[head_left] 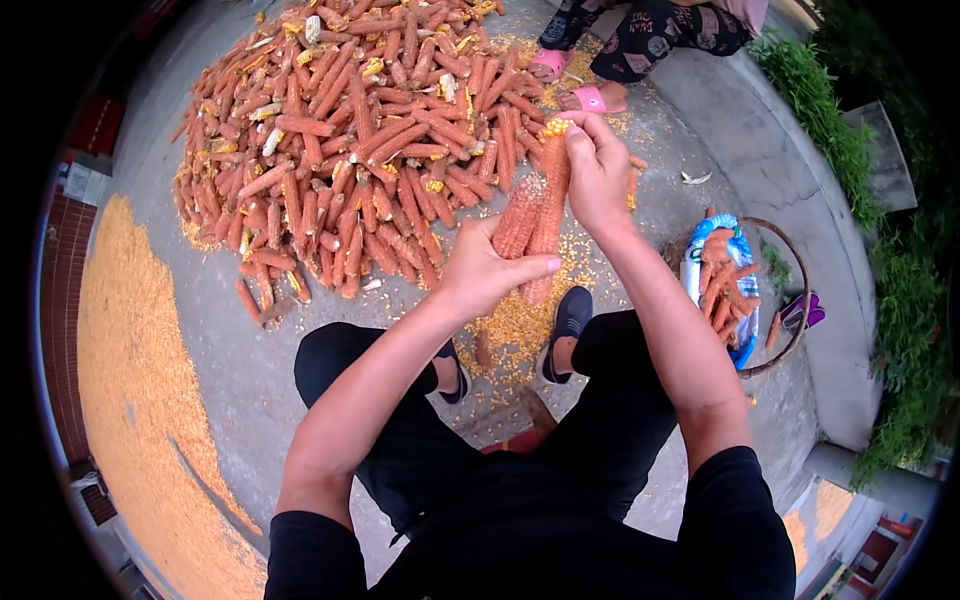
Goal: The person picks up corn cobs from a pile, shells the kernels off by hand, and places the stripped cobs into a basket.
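Reddish cobs [548, 205] in left hand [482, 264] and right hand [600, 172]; kernels [515, 335] below.

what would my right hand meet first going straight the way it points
Likely the nearer pink slipper, beyond the longer corncob that the right hand holds, though depth is unclear.

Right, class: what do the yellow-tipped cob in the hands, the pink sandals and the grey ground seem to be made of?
Yellow-tipped cob: seemingly dry, matte plant matter; rough, pitted reddish surface, yellow kernels at the tip.
Pink sandals: probably moulded plastic or rubber; smooth, bright surfaces.
Grey ground: likely concrete; dull and flat, with crack-like lines at right.
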Available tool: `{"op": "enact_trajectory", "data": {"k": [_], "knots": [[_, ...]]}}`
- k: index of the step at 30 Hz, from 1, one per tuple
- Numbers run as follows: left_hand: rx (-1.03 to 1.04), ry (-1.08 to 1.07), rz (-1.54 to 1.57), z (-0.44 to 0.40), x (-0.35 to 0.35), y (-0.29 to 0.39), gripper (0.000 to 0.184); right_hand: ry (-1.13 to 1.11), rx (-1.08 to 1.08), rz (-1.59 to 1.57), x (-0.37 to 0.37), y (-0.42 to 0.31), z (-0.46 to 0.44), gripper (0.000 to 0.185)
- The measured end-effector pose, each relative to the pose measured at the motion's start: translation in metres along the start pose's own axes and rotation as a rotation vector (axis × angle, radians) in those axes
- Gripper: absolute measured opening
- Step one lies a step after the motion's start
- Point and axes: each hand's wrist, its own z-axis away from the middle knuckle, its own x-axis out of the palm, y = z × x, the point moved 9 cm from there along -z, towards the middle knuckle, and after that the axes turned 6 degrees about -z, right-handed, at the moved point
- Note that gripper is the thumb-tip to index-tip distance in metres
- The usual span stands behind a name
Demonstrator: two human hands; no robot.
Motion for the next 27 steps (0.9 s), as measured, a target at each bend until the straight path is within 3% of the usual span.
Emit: {"op": "enact_trajectory", "data": {"k": [5, 8, 11, 15, 17, 20, 27], "knots": [[0.131, 0.189, -0.525, 0.004, -0.011, 0.025, 0.042, -0.126, 0.02, -0.063, 0.015, -0.021, 0.009, 0.025], [0.184, 0.261, -0.579, 0.01, -0.012, 0.033, 0.051, -0.174, -0.088, 0.011, 0.019, -0.031, 0.011, 0.027], [0.229, 0.294, -0.668, 0.014, -0.011, 0.036, 0.059, -0.212, -0.036, 0.213, 0.02, -0.026, 0.011, 0.036], [0.159, 0.284, -0.847, 0.017, -0.006, 0.035, 0.063, -0.153, -0.078, 0.406, 0.016, -0.028, 0.011, 0.048], [0.082, 0.278, -0.922, 0.018, -0.006, 0.032, 0.064, -0.118, -0.078, 0.431, 0.016, -0.021, 0.009, 0.05], [0.126, 0.274, -1.026, 0.016, -0.009, 0.028, 0.076, -0.11, -0.049, 0.43, 0.016, -0.007, 0.008, 0.047], [0.133, 0.231, -0.635, 0.014, -0.013, 0.018, 0.061, -0.204, 0.013, 0.223, 0.021, -0.002, 0.01, 0.031]]}}
